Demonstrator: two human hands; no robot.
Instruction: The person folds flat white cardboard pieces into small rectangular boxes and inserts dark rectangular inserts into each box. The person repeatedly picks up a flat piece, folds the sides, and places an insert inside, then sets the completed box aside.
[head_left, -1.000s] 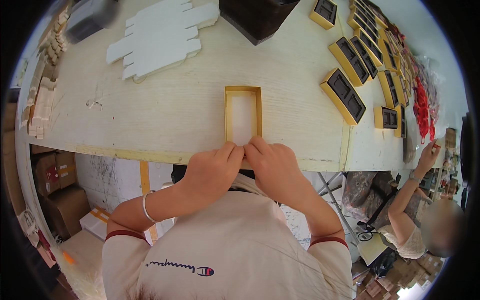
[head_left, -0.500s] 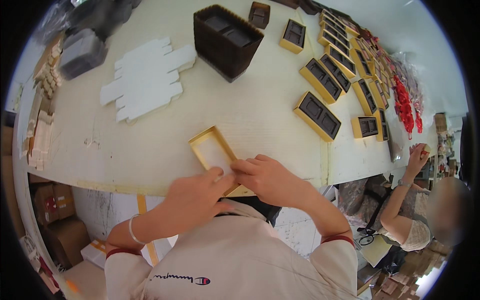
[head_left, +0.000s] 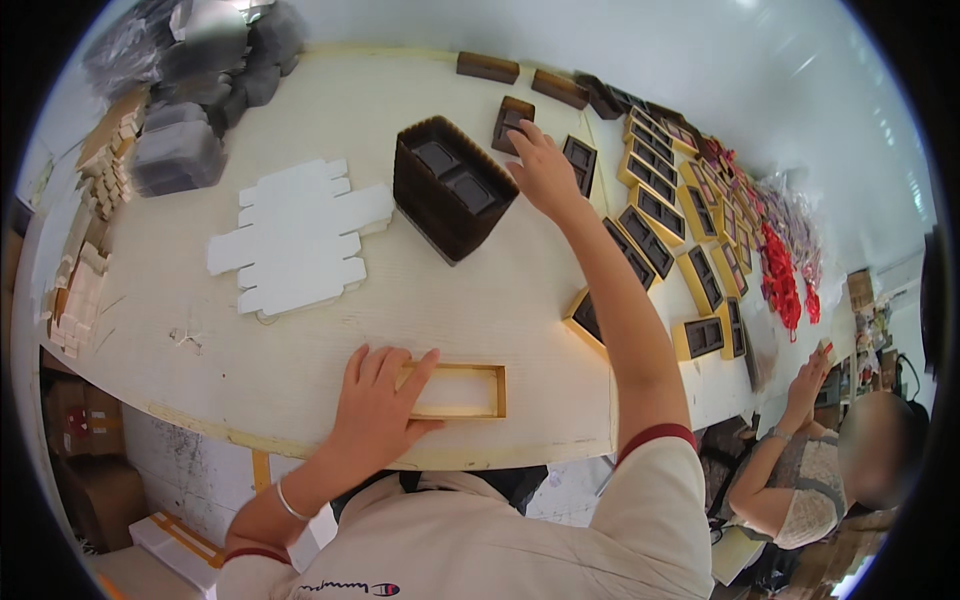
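At the front edge of the table, an open gold cardboard box (head_left: 502,391) lies on its base with a pale inside. My left hand (head_left: 372,405) grips its left end, thumb on the near side and fingers over the far side. My right hand (head_left: 545,172) is stretched far forward, fingers apart, at the right side of a small dark brown plastic insert tray (head_left: 506,134). Whether the fingertips touch that tray I cannot tell. Left of this hand stands a tall nested stack of dark brown insert trays (head_left: 445,215).
Flat white box blanks (head_left: 300,240) lie left of the stack. Several gold boxes with dark inserts (head_left: 702,280) fill the right side, some under my right forearm. Red cords (head_left: 780,275) lie beyond them. Grey plastic pieces (head_left: 180,150) sit far left. A co-worker (head_left: 790,470) is at the right.
My right hand has left the gold box and moved far forward to the small brown tray. The box has turned from slanting to lying crosswise, still in my left hand. The view has shifted.
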